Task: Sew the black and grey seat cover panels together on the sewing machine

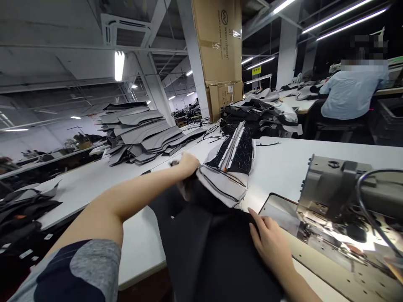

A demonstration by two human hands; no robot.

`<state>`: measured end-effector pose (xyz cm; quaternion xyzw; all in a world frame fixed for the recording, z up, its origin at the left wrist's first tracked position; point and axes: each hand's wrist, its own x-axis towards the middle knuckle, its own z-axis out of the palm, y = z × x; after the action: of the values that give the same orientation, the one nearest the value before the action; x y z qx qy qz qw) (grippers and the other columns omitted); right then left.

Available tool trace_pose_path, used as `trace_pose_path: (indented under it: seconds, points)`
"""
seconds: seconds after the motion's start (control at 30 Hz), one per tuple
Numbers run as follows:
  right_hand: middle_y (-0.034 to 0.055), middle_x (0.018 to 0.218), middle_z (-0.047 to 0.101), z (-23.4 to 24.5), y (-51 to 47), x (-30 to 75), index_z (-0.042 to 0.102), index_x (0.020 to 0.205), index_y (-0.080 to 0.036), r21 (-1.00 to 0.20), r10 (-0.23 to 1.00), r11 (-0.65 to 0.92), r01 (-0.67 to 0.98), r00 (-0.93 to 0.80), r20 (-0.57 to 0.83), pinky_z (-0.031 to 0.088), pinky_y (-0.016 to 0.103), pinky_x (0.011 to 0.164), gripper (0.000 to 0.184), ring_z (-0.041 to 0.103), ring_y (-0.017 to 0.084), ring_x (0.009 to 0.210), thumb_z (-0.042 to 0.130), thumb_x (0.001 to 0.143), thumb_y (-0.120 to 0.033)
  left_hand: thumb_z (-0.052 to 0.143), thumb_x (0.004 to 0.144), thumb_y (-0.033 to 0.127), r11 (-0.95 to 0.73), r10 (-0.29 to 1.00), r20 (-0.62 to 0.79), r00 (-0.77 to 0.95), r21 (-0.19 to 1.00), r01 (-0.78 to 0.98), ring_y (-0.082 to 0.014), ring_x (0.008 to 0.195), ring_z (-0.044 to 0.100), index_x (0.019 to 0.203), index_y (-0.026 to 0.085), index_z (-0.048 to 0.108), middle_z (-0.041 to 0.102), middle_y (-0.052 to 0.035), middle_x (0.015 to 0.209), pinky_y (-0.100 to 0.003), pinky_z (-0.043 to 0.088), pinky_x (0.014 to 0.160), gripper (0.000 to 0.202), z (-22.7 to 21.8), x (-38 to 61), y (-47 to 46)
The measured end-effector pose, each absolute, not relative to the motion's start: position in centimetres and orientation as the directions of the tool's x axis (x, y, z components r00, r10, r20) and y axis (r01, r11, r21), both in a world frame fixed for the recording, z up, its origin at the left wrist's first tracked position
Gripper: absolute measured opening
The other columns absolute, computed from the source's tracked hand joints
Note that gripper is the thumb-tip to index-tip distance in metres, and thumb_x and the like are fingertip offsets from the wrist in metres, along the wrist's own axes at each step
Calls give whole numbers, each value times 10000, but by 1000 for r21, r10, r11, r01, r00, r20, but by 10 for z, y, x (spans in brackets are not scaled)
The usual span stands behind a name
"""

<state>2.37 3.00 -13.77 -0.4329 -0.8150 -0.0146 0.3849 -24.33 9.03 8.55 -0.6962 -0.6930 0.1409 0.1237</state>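
Observation:
A large black fabric piece drapes over the table edge towards me, its far part folded and bunched. At its far left corner, my left hand is closed around the bunched fabric, arm stretched forward. My right hand lies on the right edge of the same piece, fingers stretched out and slightly apart. Just beyond the fabric rests a layered light grey and black sewn piece. Behind it stands a black panel with a pale zip-like strip. The underside of the black fabric is hidden.
A sewing machine with a lit needle area stands close on the right. Stacked grey panels lie at the back left of the white table. Dark fabric piles and cardboard boxes are behind. A person sits at the far right.

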Motion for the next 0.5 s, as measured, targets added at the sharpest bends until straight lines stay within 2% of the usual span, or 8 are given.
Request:
trace_pose_path:
  seconds: [0.07, 0.17, 0.23, 0.33, 0.4, 0.5]
  points:
    - [76, 890, 505, -134, 26, 16, 310, 1401, -232, -345, 691, 635, 691, -309, 654, 468, 385, 683, 460, 509, 231, 768, 339, 962, -369, 354, 814, 28, -91, 990, 60, 125, -396, 914, -296, 964, 557, 812, 80, 640, 635, -210, 947, -447, 363, 816, 291, 115, -215, 106]
    - [131, 1118, 504, -131, 23, 14, 132, 1469, -208, -462, 663, 671, 580, -191, 724, 465, 445, 819, 632, 509, 273, 972, 417, 936, -393, 411, 810, 105, -271, 941, 87, 327, -385, 882, -275, 941, 580, 857, 108, 645, 644, -163, 961, -391, 397, 777, 239, 123, -158, 109]
    - [169, 1253, 433, -130, 26, 19, 84, 1474, -183, -519, 640, 687, 509, -84, 764, 427, 486, 895, 746, 451, 309, 1110, 492, 897, -420, 496, 750, 167, -416, 899, 32, 437, -250, 875, -259, 847, 603, 851, 140, 642, 657, -117, 891, -350, 426, 691, 180, 102, -119, 98]
    - [181, 1216, 440, -135, 32, 30, 120, 1468, -146, -689, 745, 546, 477, 98, 659, 406, 506, 881, 798, 442, 332, 1088, 514, 856, -473, 475, 768, 218, -579, 801, -96, 591, 123, 806, -211, 804, 598, 898, 174, 625, 658, -77, 894, -289, 424, 612, 203, 49, -79, 75]
    - [163, 1157, 463, -140, 35, 37, 127, 1472, -145, -799, 828, 412, 438, 187, 529, 394, 501, 868, 793, 456, 319, 1033, 483, 846, -477, 465, 755, 206, -608, 743, -172, 646, 228, 760, -202, 783, 596, 929, 204, 624, 656, -58, 869, -275, 406, 572, 236, 16, -69, 65]
    - [145, 1111, 478, -145, 32, 40, 75, 1479, -160, -842, 866, 382, 381, 171, 470, 405, 489, 838, 860, 473, 309, 983, 515, 785, -416, 472, 712, 205, -625, 711, -194, 676, 266, 734, -215, 752, 593, 922, 226, 593, 640, -51, 833, -284, 374, 526, 243, -14, -74, 59]
